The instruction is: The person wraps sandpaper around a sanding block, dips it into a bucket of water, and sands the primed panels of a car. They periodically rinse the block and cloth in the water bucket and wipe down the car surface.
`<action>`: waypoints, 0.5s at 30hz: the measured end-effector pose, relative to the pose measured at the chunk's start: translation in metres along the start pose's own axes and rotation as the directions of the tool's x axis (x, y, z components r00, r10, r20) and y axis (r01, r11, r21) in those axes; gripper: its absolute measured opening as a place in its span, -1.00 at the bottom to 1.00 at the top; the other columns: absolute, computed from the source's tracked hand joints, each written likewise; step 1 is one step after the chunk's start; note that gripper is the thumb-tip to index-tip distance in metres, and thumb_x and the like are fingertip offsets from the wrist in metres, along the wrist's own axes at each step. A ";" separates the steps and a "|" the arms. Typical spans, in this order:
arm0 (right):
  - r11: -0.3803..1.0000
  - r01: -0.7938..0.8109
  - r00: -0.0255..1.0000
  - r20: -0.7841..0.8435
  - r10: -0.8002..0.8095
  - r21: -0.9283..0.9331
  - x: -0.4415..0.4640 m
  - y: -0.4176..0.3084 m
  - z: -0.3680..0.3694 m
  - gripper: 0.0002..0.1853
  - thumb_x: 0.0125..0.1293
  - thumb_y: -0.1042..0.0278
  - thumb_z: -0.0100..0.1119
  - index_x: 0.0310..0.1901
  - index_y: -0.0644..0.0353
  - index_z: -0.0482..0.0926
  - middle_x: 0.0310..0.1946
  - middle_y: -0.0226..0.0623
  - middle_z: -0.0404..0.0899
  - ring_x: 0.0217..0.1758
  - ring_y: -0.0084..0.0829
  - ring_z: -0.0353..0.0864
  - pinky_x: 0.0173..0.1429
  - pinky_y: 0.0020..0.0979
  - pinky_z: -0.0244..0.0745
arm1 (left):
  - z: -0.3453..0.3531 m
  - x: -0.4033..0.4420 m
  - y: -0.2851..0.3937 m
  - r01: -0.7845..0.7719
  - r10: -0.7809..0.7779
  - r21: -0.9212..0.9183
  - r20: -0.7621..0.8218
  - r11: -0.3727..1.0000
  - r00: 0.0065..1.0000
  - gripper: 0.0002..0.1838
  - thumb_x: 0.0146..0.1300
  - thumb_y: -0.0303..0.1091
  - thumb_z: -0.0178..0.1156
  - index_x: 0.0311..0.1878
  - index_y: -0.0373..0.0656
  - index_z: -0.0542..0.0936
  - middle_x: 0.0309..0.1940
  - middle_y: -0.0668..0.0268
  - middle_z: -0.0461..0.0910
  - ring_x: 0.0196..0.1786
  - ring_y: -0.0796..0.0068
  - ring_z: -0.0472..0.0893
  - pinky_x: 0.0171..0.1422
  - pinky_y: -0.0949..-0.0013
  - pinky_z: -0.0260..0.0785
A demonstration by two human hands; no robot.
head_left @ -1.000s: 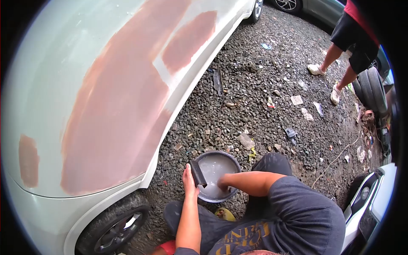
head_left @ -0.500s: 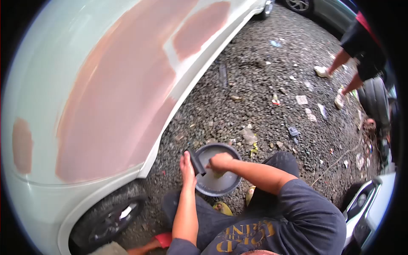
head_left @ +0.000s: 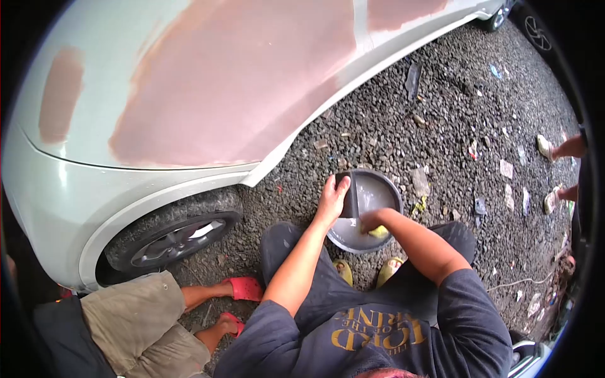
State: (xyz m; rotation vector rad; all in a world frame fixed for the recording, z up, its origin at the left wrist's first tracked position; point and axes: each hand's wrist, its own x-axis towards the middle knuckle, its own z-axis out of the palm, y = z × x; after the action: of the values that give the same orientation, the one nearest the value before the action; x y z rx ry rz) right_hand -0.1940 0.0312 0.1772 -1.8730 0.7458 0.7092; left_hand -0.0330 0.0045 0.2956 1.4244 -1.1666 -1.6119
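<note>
My left hand (head_left: pixel 332 200) grips a black sanding block (head_left: pixel 347 196), tilted over the left side of a round dark basin (head_left: pixel 397 195) on the gravel. Cloudy greyish water (head_left: pixel 375 189) fills part of the basin. Inside it, close to the block's lower end, my right hand (head_left: pixel 373 220) is closed and slightly blurred. A yellow piece, apparently a sponge (head_left: pixel 379 232), shows beneath its fingers; most of it is covered.
A pale car (head_left: pixel 189 179) with pinkish-brown patches (head_left: pixel 239 88) and a wheel (head_left: pixel 176 242) stands at the left. Someone in red clogs (head_left: pixel 246 288) is at lower left; another person's feet (head_left: pixel 547 148) are at right. Litter lies over the gravel (head_left: pixel 454 126).
The view has shifted, so the basin and both hands appear farther right and higher. The person in red clogs shows more fully. Both hands remain at the basin with the block and sponge.
</note>
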 end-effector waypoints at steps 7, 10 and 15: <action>0.998 -0.030 0.988 0.153 0.021 0.058 0.002 -0.006 0.010 0.02 0.10 -0.52 0.34 0.30 0.33 0.59 0.34 0.03 0.56 0.39 -0.06 0.54 0.46 -0.14 0.37 | -0.007 0.019 -0.024 -0.233 0.224 0.072 0.122 0.970 0.967 -0.50 0.41 -0.15 0.40 0.25 -0.24 0.53 0.04 0.30 0.66 0.09 0.53 0.61 0.27 0.37 0.45; 0.991 -0.125 0.981 0.154 0.115 0.053 -0.004 -0.010 0.012 0.06 0.10 -0.56 0.31 0.30 0.37 0.58 0.33 0.04 0.57 0.40 -0.02 0.54 0.46 -0.13 0.38 | -0.005 0.018 -0.023 -0.295 0.271 0.174 0.149 0.940 0.951 -0.53 0.43 -0.15 0.37 0.24 -0.25 0.54 0.04 0.28 0.68 0.09 0.50 0.62 0.28 0.35 0.43; 0.989 -0.129 0.986 0.117 0.120 0.071 0.015 0.003 0.035 -0.09 0.10 -0.44 0.34 0.16 0.36 0.68 0.22 0.10 0.64 0.29 0.00 0.63 0.39 -0.08 0.46 | 0.001 0.017 -0.020 -0.212 0.201 0.113 0.106 0.971 0.974 -0.53 0.46 -0.08 0.33 0.20 -0.24 0.56 -0.06 0.24 0.69 -0.01 0.47 0.64 0.17 0.34 0.48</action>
State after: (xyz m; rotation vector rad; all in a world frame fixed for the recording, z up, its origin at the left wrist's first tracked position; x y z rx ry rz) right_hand -0.1922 0.0596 0.1513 -1.7120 0.8118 0.8456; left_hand -0.0357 -0.0032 0.2704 1.2658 -1.4416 -1.4961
